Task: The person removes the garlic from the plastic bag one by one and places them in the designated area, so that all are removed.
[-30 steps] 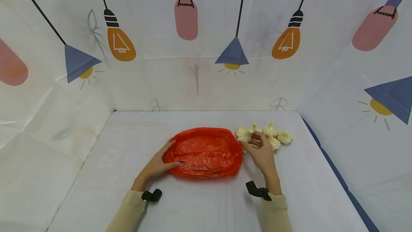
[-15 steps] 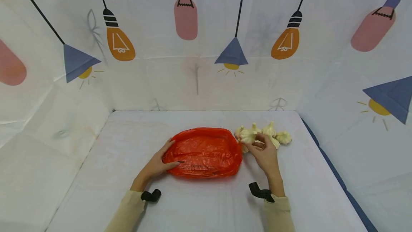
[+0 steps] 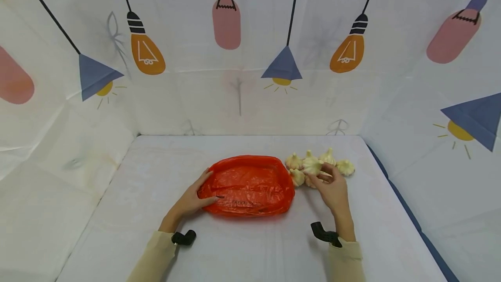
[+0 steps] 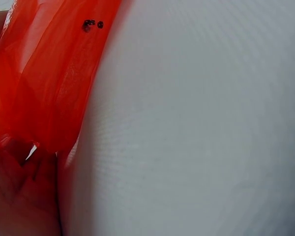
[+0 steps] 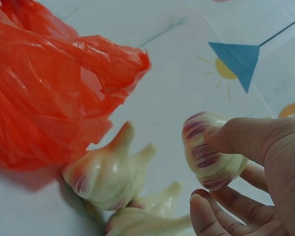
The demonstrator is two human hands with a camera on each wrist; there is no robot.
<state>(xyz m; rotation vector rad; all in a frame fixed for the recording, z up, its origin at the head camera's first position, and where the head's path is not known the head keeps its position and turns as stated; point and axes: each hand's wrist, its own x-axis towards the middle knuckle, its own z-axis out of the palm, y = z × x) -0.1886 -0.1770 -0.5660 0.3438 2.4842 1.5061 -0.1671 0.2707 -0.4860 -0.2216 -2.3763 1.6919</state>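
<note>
Nearest, the left hand [image 3: 192, 200] is lying flat on the bag's [image 3: 248, 185] left edge, fingers straight, pressing it to the tabletop [image 3: 242, 247]. Beyond, the right hand [image 3: 332, 188] is pinching one garlic [image 3: 312, 166] above the pile [image 3: 339, 166] just right of the bag.

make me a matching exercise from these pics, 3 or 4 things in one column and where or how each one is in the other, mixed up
Things:
1. left hand
2. right hand
3. orange plastic bag
4. loose garlic bulbs

Places or states:
A. lies flat in the middle of the white table
B. pinches a single garlic bulb
C. rests on the bag's left edge
D. sit in a cluster just right of the bag

Pairs: 1-C, 2-B, 3-A, 4-D
</note>
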